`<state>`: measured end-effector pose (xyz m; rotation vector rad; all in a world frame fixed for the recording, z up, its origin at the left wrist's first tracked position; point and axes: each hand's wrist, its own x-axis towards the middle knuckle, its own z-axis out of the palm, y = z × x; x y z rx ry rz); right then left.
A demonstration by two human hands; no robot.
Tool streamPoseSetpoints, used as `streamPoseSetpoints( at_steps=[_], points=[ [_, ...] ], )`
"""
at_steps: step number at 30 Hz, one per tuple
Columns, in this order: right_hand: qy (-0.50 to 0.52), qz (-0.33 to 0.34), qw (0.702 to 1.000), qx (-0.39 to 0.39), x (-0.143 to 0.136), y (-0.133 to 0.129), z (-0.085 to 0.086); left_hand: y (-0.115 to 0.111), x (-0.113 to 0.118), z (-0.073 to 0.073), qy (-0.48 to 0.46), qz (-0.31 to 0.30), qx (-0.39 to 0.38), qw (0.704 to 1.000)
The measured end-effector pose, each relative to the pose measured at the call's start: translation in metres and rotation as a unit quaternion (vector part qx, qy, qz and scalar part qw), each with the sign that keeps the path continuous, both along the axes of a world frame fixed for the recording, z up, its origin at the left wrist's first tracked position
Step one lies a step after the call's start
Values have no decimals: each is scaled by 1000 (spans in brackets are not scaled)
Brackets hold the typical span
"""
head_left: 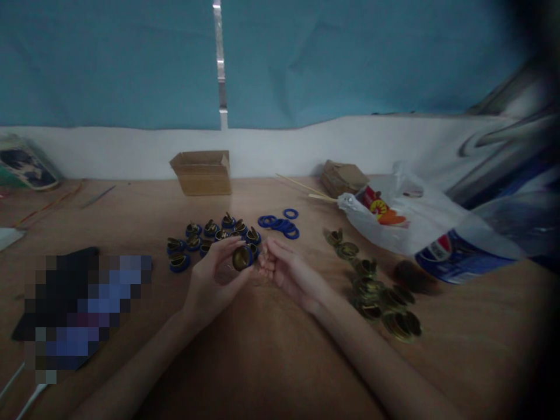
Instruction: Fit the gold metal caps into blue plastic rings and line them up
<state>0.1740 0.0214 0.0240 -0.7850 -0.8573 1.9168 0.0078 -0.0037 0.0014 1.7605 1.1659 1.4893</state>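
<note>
"Blue sheeting (131,64) hangs behind the brown wooden table (262,361). What's gripped there?"

"Left hand (210,277): thumb and fingers closed around the rim of a round, brass-coloured metal piece with a blue edge (241,258), above the table's middle."

"And the right hand (286,268)?"

"Just beside it, fingers curled. I can't tell whether they hold anything."

"Around them?"

"Brass-coloured lidded pieces on blue bases (178,263) sit beyond and left; flat blue plastic-looking rings (279,224) lie farther forward. Brass-coloured pieces without visible blue (371,289) are right, near a translucent plastic bag (429,216)."

"What might go wrong?"

"The smooth rim could slip if the fingertips pinch unevenly. A low left hand could also knock the nearby blue-based group, and a wide right elbow could scatter the pieces beside that forearm."
</note>
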Motion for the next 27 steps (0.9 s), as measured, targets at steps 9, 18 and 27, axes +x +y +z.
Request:
streamPoseSetpoints(
  at_steps=[9, 18, 27],
  points=[
    [6, 34, 999, 26, -2, -5, 2, -2, -3, 3, 126, 28, 71, 989],
    [12, 47, 998, 45, -4, -7, -7, -4, -1, 2, 147, 58, 59, 986],
    [0, 78, 997, 28, -4, -7, -8, -1, -1, 0, 118, 91, 97, 984]
  ],
)
